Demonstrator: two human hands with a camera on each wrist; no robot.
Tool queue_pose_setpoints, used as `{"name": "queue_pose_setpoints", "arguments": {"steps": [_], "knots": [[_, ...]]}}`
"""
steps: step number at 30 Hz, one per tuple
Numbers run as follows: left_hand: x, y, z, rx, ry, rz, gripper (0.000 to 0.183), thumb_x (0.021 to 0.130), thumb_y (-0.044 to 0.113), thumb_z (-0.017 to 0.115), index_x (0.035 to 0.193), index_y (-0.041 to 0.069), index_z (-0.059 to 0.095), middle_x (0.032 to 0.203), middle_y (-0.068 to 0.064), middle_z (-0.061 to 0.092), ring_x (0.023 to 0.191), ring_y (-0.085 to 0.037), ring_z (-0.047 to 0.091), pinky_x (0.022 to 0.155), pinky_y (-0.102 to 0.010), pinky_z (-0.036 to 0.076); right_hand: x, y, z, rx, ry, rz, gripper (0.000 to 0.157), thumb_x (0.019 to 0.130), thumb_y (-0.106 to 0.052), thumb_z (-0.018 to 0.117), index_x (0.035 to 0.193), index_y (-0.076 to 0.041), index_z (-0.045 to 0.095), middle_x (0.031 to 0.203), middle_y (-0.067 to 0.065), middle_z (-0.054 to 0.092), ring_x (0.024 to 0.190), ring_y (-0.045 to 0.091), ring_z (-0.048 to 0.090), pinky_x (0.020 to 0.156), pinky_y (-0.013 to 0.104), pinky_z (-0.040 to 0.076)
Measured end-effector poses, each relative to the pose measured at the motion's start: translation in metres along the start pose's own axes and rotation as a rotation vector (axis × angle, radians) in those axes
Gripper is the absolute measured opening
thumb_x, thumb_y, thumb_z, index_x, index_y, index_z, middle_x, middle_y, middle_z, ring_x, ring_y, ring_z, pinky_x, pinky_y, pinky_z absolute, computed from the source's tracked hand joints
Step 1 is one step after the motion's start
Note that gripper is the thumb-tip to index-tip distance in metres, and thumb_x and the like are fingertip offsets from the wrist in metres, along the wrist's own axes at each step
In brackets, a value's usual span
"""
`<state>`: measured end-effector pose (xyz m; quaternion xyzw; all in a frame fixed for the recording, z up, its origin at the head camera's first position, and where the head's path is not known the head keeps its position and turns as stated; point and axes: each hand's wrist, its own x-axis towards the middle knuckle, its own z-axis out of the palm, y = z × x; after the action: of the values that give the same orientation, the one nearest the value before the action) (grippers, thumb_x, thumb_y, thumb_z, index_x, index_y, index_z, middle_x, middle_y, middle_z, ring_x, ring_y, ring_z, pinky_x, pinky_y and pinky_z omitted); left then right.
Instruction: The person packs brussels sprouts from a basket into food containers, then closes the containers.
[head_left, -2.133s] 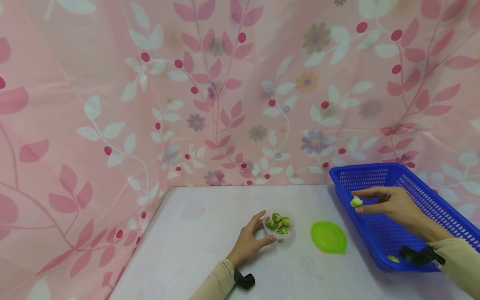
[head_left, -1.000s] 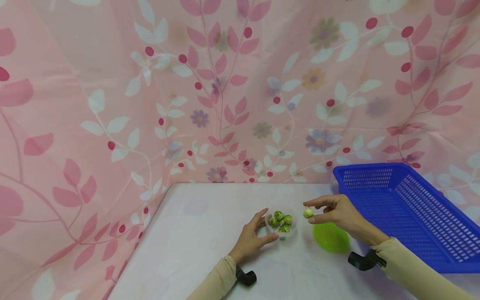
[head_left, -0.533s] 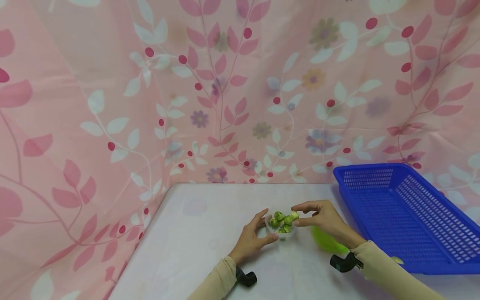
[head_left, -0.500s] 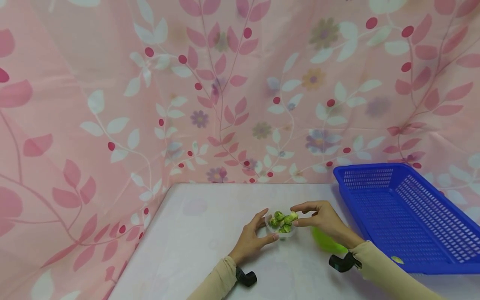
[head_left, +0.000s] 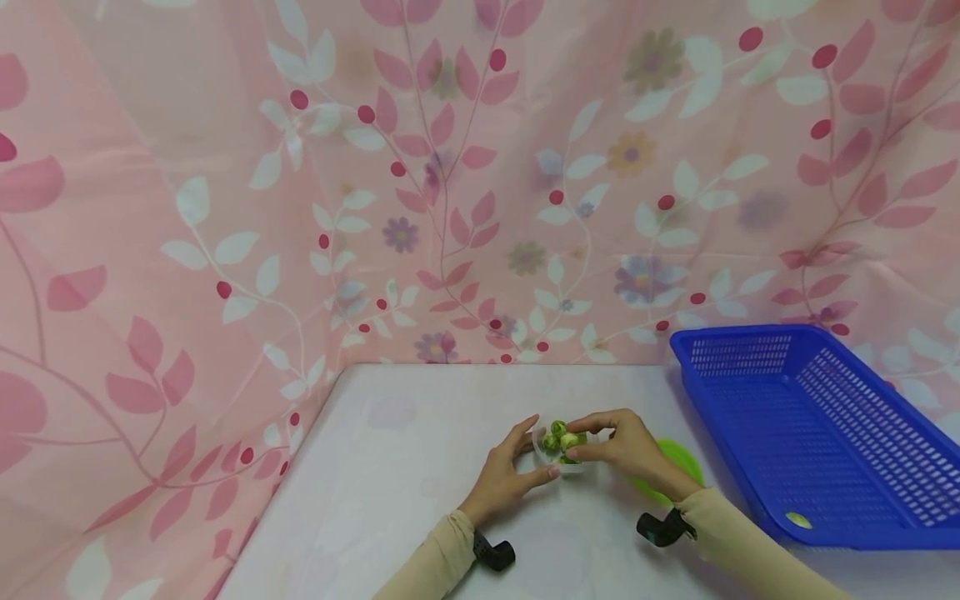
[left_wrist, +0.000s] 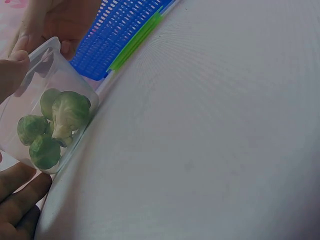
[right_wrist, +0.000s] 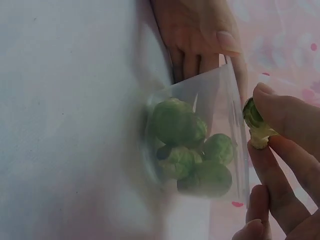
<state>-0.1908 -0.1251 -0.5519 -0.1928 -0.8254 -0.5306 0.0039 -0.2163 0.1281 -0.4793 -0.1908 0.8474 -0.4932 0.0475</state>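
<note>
My left hand (head_left: 501, 479) holds a clear plastic container (head_left: 574, 469) on the table, thumb on the near side and fingers round the far side. Several green Brussels sprouts (right_wrist: 172, 125) lie inside it, visible through the wall. Just above the open top, my right hand (head_left: 621, 446) pinches another Brussels sprout (right_wrist: 255, 115) between thumb and fingertips. In the right wrist view, that sprout is close outside the rim, its pale cut end toward the fingers. From the head, my right fingers partly cover the container's contents.
A bright green lid (head_left: 681, 457) lies on the white table (head_left: 390, 467) right of the container, partly behind my right forearm. Farther right stands a blue perforated basket (head_left: 720, 433) with one sprout (head_left: 798, 520) near its front end. A pink floral curtain (head_left: 480, 250) hangs behind.
My right hand has carried the sprout left from over the blue basket, past the green lid, to the top of the container. My left hand has kept its hold on the container.
</note>
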Motion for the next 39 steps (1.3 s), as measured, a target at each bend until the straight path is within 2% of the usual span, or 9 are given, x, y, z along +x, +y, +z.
{"name": "queue_pose_setpoints", "arguments": {"steps": [7,10,13,17,23,27,34,39], "knots": [[0.0,0.004,0.0,-0.001,-0.001,-0.004,0.09,0.094,0.04,0.083,0.166,0.019,0.035,0.151,-0.013,0.062,0.139,-0.026,0.061,0.12,-0.051,0.044,0.001,-0.003,0.009,-0.119,0.057,-0.083,0.031,0.077,-0.028,0.097,0.104,-0.017,0.086,0.106,-0.003,0.082,0.103,0.025,0.064,0.093,0.051,0.048],[0.0,0.005,-0.001,0.007,0.0,-0.005,0.09,0.093,0.041,0.083,0.166,0.019,0.035,0.151,-0.014,0.062,0.139,-0.027,0.061,0.119,-0.051,0.045,0.003,-0.003,0.012,-0.181,0.076,-0.136,0.031,0.075,-0.03,0.098,0.101,-0.017,0.087,0.1,-0.004,0.083,0.096,0.025,0.064,0.086,0.042,0.047],[0.0,0.005,-0.002,0.019,0.0,-0.001,0.09,0.094,0.042,0.083,0.166,0.019,0.035,0.151,-0.014,0.063,0.14,-0.026,0.06,0.119,-0.051,0.045,0.005,-0.002,0.016,-0.245,0.095,-0.206,0.029,0.074,-0.029,0.098,0.097,-0.015,0.088,0.093,-0.004,0.083,0.087,0.025,0.062,0.077,0.031,0.041],[0.0,0.004,-0.002,0.024,0.007,0.016,0.09,0.094,0.041,0.083,0.166,0.017,0.035,0.149,-0.012,0.065,0.139,-0.025,0.061,0.119,-0.051,0.045,0.008,-0.002,0.021,-0.324,0.119,-0.263,0.025,0.073,-0.027,0.098,0.093,-0.015,0.088,0.09,-0.003,0.083,0.079,0.024,0.057,0.069,0.026,0.036],[0.0,0.002,0.0,0.026,0.002,0.024,0.09,0.094,0.039,0.083,0.166,0.016,0.035,0.146,-0.008,0.067,0.138,-0.023,0.062,0.119,-0.047,0.045,0.007,-0.005,0.026,-0.416,0.117,-0.241,0.019,0.075,-0.025,0.098,0.089,-0.018,0.088,0.086,-0.006,0.08,0.078,0.015,0.048,0.067,0.024,0.039],[-0.001,0.003,0.001,0.02,0.002,0.018,0.089,0.094,0.038,0.083,0.166,0.016,0.035,0.147,-0.01,0.066,0.138,-0.024,0.062,0.119,-0.049,0.045,0.006,-0.008,0.027,-0.453,0.081,-0.228,0.015,0.08,-0.028,0.095,0.09,-0.019,0.088,0.085,-0.009,0.079,0.08,0.009,0.042,0.068,0.023,0.04],[0.0,0.003,0.001,0.025,0.002,0.013,0.089,0.094,0.038,0.083,0.166,0.016,0.035,0.149,-0.014,0.064,0.139,-0.026,0.061,0.119,-0.051,0.045,0.007,-0.009,0.023,-0.449,0.042,-0.203,0.018,0.085,-0.025,0.092,0.099,-0.016,0.087,0.091,-0.005,0.08,0.081,0.012,0.045,0.068,0.024,0.039],[0.0,0.005,-0.002,0.024,0.009,0.013,0.089,0.093,0.038,0.084,0.165,0.016,0.037,0.149,-0.017,0.064,0.138,-0.028,0.062,0.118,-0.052,0.046,0.008,-0.009,0.021,-0.446,0.031,-0.224,0.014,0.085,-0.02,0.091,0.098,-0.017,0.087,0.09,-0.006,0.08,0.08,0.013,0.046,0.068,0.024,0.04]]}}
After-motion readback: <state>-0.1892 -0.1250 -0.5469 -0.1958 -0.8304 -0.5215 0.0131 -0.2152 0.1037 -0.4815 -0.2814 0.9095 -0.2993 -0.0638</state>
